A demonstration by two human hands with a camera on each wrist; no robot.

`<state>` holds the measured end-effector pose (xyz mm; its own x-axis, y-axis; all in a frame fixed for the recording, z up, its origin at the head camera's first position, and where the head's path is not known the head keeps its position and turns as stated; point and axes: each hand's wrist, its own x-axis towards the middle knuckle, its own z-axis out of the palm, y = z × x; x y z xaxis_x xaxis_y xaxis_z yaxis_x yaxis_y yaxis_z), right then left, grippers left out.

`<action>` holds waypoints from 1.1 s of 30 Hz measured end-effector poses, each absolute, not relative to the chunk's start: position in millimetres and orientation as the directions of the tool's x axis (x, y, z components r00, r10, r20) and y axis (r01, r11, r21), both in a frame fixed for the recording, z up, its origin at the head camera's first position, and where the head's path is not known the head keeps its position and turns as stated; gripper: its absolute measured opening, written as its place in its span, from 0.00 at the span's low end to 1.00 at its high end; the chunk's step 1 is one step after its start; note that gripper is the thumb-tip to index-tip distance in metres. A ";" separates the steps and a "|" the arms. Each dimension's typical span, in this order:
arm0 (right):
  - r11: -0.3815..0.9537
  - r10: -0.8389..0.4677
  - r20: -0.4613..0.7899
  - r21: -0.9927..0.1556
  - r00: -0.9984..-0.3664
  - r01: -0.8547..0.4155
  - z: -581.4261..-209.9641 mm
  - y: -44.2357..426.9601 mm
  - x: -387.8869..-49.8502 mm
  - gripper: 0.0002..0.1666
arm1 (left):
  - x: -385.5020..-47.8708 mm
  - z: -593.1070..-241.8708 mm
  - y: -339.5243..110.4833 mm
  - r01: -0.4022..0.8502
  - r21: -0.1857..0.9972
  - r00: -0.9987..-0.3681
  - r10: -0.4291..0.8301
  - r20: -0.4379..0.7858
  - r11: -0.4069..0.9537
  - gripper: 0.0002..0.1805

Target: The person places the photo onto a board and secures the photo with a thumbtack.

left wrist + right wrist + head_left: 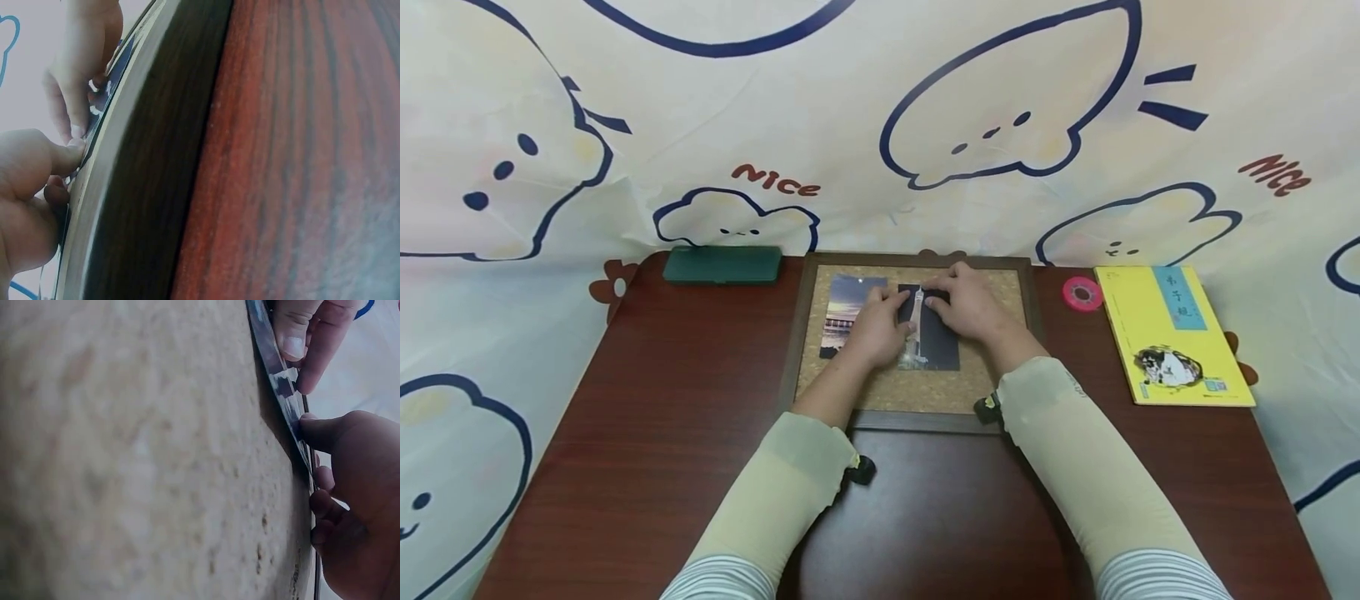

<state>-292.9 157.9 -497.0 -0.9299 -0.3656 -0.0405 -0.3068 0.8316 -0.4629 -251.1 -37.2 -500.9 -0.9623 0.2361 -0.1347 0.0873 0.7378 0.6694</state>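
Observation:
A cork board point(872, 390) in a brown frame lies on the table. On it is a photo point(942, 346) of a pale tower against a dark sky. My left hand point(880, 327) holds its left side, thumb and fingers at the edge. The right hand point(967, 304) grips near the top, index finger and thumb close to the tower's tip. In the right wrist view, the photo point(275, 362) stands partly off the cork point(156, 456). Whether a pin sits under the fingers cannot be seen. A sunset photo point(842, 304) lies on the cork to the left.
A green case point(722, 265) lies at the table's back left. To the right of the board are a pink round roll point(1082, 294) and a yellow book point(1150, 325). A cloth printed with cartoon clouds point(850, 108) hangs behind the table point(700, 358).

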 end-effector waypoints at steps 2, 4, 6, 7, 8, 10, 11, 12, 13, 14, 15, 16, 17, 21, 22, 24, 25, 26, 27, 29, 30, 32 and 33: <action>0.837 -0.359 -0.055 -0.460 -0.932 -0.295 -496.1 156.3 -294.0 0.23 | -251.8 -500.4 -38.1 0.083 0.665 -0.964 0.229 -0.136 0.742 0.34; 0.840 -0.350 -0.068 -0.464 -0.934 -0.280 -495.6 154.5 -294.8 0.23 | -252.6 -500.2 -39.3 0.078 0.660 -0.965 0.224 -0.139 0.747 0.34; 0.841 -0.339 -0.077 -0.473 -0.938 -0.265 -495.7 153.5 -295.2 0.23 | -253.5 -500.2 -40.1 0.079 0.657 -0.964 0.225 -0.141 0.750 0.34; 0.841 -0.333 -0.079 -0.475 -0.940 -0.258 -496.1 153.3 -295.1 0.23 | -254.0 -500.4 -40.5 0.080 0.657 -0.963 0.227 -0.142 0.750 0.34; 0.841 -0.329 -0.080 -0.478 -0.941 -0.254 -496.5 153.4 -294.9 0.23 | -254.7 -500.7 -40.7 0.084 0.656 -0.962 0.233 -0.143 0.750 0.34; 0.840 -0.328 -0.078 -0.480 -0.942 -0.253 -497.8 153.9 -294.0 0.24 | -255.9 -501.2 -41.6 0.085 0.665 -0.960 0.239 -0.144 0.742 0.34; 0.838 -0.330 -0.075 -0.483 -0.941 -0.255 -498.8 154.6 -293.2 0.25 | -256.6 -501.5 -42.4 0.085 0.670 -0.960 0.240 -0.142 0.737 0.34; 0.834 -0.336 -0.071 -0.486 -0.939 -0.262 -500.1 155.6 -292.4 0.26 | -257.3 -501.9 -43.2 0.082 0.677 -0.961 0.238 -0.141 0.731 0.34; 0.830 -0.339 -0.066 -0.491 -0.938 -0.265 -500.9 156.8 -291.1 0.26 | -257.9 -502.4 -44.3 0.079 0.684 -0.962 0.235 -0.137 0.725 0.34; 0.823 -0.341 -0.062 -0.503 -0.938 -0.266 -501.7 158.2 -289.7 0.27 | -258.5 -502.9 -45.5 0.078 0.691 -0.964 0.230 -0.131 0.719 0.34; 0.813 -0.341 -0.056 -0.519 -0.938 -0.265 -502.4 160.0 -288.1 0.28 | -259.0 -503.1 -46.8 0.078 0.699 -0.967 0.225 -0.122 0.711 0.33; 0.798 -0.340 -0.049 -0.543 -0.939 -0.261 -502.8 162.2 -286.5 0.28 | -259.3 -503.3 -47.9 0.080 0.707 -0.969 0.222 -0.111 0.703 0.33; 0.783 -0.335 -0.042 -0.568 -0.941 -0.253 -503.0 164.8 -284.4 0.28 | -259.6 -503.6 -48.9 0.083 0.715 -0.971 0.219 -0.099 0.695 0.33; 0.726 -0.306 0.007 -0.645 -0.952 -0.238 -500.9 174.4 -276.0 0.27 | -257.7 -505.1 -53.4 0.104 0.762 -0.978 0.206 -0.040 0.640 0.30; 0.718 -0.307 0.022 -0.651 -0.952 -0.246 -500.5 176.7 -273.9 0.27 | -256.6 -505.9 -54.5 0.108 0.779 -0.979 0.202 -0.025 0.617 0.29; 0.713 -0.313 0.048 -0.648 -0.948 -0.268 -500.9 181.2 -270.3 0.26 | -254.1 -507.6 -56.6 0.118 0.810 -0.981 0.196 0.004 0.574 0.27; 0.712 -0.318 0.055 -0.645 -0.946 -0.277 -501.0 183.2 -268.3 0.27 | -252.7 -508.6 -57.8 0.122 0.824 -0.981 0.193 0.016 0.554 0.26; 0.710 -0.325 0.062 -0.643 -0.944 -0.287 -501.7 185.4 -266.2 0.27 | -250.9 -509.6 -59.0 0.128 0.833 -0.981 0.192 0.027 0.539 0.26; 0.705 -0.329 0.067 -0.646 -0.942 -0.292 -501.9 187.3 -263.6 0.27 | -249.2 -510.7 -60.2 0.135 0.841 -0.981 0.193 0.038 0.524 0.25; 0.697 -0.326 0.068 -0.657 -0.943 -0.288 -502.5 190.5 -258.6 0.27 | -245.8 -512.0 -63.0 0.148 0.845 -0.979 0.194 0.053 0.513 0.24; 0.692 -0.321 0.070 -0.663 -0.945 -0.284 -502.1 192.0 -255.6 0.27 | -244.1 -512.6 -64.8 0.157 0.846 -0.978 0.197 0.062 0.510 0.24; 0.682 -0.320 0.086 -0.670 -0.943 -0.293 -503.2 194.9 -250.4 0.26 | -240.4 -512.5 -68.5 0.172 0.848 -0.976 0.205 0.077 0.501 0.24; 0.679 -0.320 0.092 -0.671 -0.943 -0.296 -503.3 196.2 -247.4 0.26 | -238.4 -511.8 -70.4 0.179 0.851 -0.975 0.207 0.085 0.494 0.24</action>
